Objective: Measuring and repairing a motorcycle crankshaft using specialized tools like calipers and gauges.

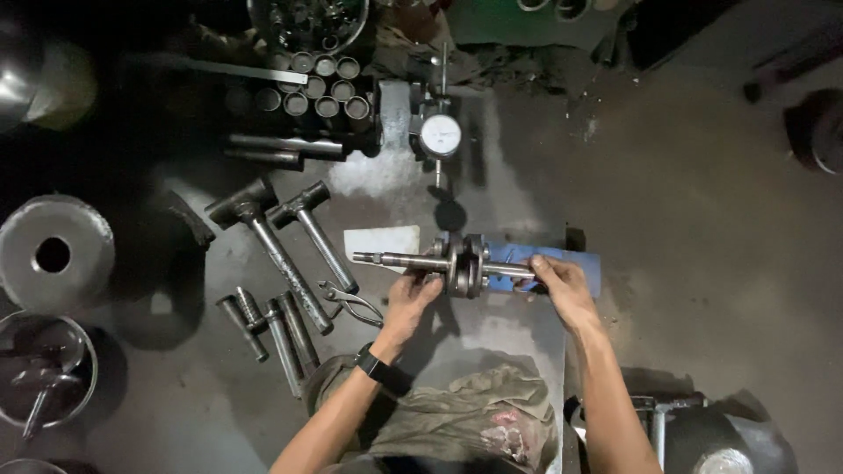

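A steel crankshaft (461, 263) with two round webs in its middle lies level across a dark bench. My left hand (411, 297) grips the long shaft just left of the webs; a black watch sits on that wrist. My right hand (555, 283) holds the shorter shaft end on the right, over a blue block (580, 265). A white pad (379, 239) lies behind the left shaft end.
Two hammers (281, 241) and several steel punches (272, 326) lie to the left, with pliers (351, 303) beside them. A dial gauge (440, 135) stands at the back next to a rack of metal sleeves (318, 88). A rag (465, 421) covers the near bench edge.
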